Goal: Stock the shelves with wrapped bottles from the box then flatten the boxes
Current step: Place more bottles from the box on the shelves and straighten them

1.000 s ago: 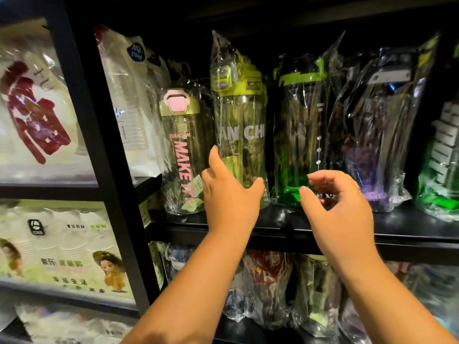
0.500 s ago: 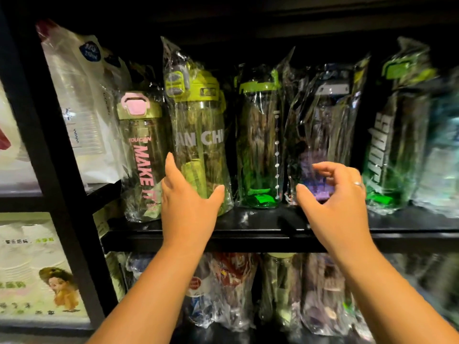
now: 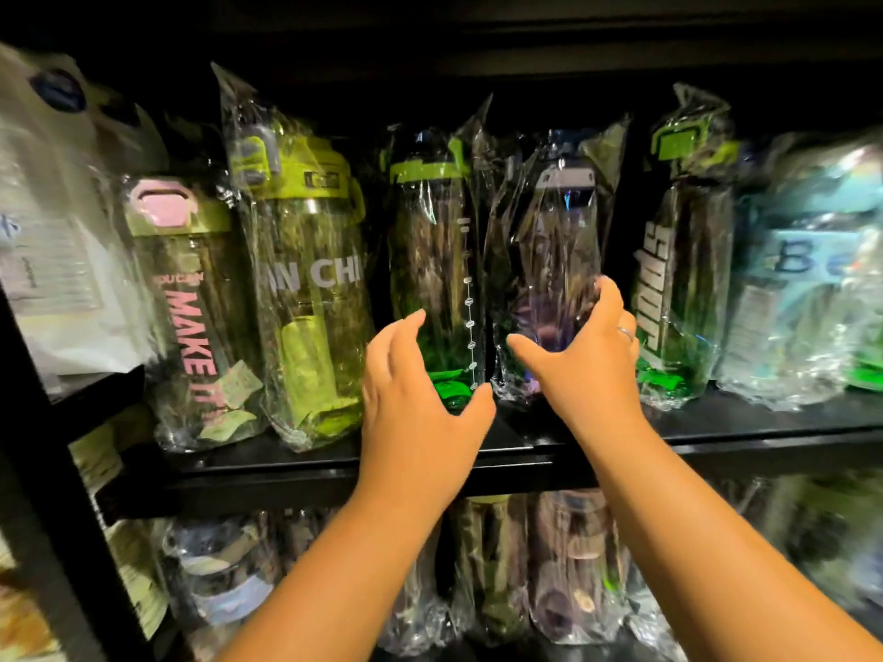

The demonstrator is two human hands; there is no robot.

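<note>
Glare and blur obscure the purple bottle [image 3: 554,260].

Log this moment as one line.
left hand open at green bottle | right hand cups purple bottle | both upright on shelf

Black shelf [image 3: 764,427], front lip in view, top dark and glossy. Standing directly on it, left to right, each in clear crinkled wrap:
- pink-lidded bottle [image 3: 191,317], pink lettering down the side, leaning slightly.
- yellow-green bottle [image 3: 310,289], white lettering, just beside the first, nearest the front lip.
- green-based bottle [image 3: 430,260], dark body, green band at top, white scale marks.
- purple-tinted bottle [image 3: 554,250], grey cap, wrap touching its left neighbour's wrap.
- green lettered bottle [image 3: 678,289], set apart by a dark gap.
- pale blue pack [image 3: 807,298], blurred, contents unclear.

Adjoining side shelf [image 3: 105,384] at left carries a white bag [image 3: 62,279]. Below, lower wrapped bottles [image 3: 573,566] stand; their support is hidden.
</note>
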